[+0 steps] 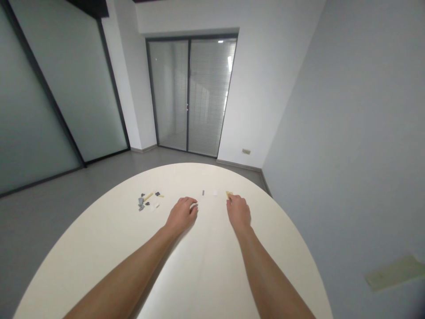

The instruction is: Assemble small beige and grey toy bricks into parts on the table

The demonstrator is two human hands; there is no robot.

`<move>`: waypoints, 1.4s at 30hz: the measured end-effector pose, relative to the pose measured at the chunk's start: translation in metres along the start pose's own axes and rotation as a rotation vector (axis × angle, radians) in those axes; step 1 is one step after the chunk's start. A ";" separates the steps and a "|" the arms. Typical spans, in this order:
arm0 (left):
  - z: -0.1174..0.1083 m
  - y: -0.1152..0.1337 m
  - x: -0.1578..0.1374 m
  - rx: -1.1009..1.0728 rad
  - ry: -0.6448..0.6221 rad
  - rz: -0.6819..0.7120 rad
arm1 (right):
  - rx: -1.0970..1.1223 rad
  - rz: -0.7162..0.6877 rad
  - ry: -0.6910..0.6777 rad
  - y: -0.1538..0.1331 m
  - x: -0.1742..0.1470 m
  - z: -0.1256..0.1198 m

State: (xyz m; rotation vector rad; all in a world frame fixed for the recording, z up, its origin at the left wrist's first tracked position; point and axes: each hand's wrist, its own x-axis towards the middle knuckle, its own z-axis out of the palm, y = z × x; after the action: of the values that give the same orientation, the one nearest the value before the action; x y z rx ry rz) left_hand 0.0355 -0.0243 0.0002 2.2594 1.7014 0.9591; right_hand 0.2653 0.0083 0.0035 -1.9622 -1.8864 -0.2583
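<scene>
My left hand (183,213) rests low over the middle of the white round table (199,274), its fingers curled toward the thumb. A small pale sliver, seemingly a white piece (193,205), shows between thumb and forefinger; its shape is mostly hidden. On the right, my right hand (239,212) is closed, with its fingertips on a small yellow piece (228,194) at the tabletop. Between the hands, slightly farther off, lie a small dark grey strip (203,192) and a flat white piece (215,193), apart from each other.
Left of my left hand is a loose cluster of small parts: grey pieces (141,201), black pieces (157,193), a yellow strip (148,196) and white bits (157,205). Beyond the table's curved edge stand a glazed door (187,97) and a white wall (332,110) on the right.
</scene>
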 end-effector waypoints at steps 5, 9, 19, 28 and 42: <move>-0.001 0.001 0.000 0.006 0.003 0.001 | -0.019 0.003 -0.014 0.000 0.000 0.000; -0.001 0.001 0.000 0.010 0.002 0.000 | -0.017 0.015 -0.023 0.000 0.001 0.001; -0.003 0.004 -0.001 0.027 -0.010 -0.005 | 0.011 0.064 -0.058 -0.003 0.002 -0.001; -0.004 0.004 -0.001 0.015 -0.010 -0.014 | 0.026 0.043 -0.027 0.000 0.002 0.002; -0.003 0.004 -0.001 0.021 -0.002 -0.005 | -0.025 0.016 -0.059 -0.003 -0.001 -0.003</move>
State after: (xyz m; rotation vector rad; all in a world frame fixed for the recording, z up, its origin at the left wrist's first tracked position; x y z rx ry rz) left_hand 0.0365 -0.0275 0.0037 2.2672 1.7240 0.9416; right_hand 0.2628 0.0067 0.0060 -2.0215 -1.9119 -0.2222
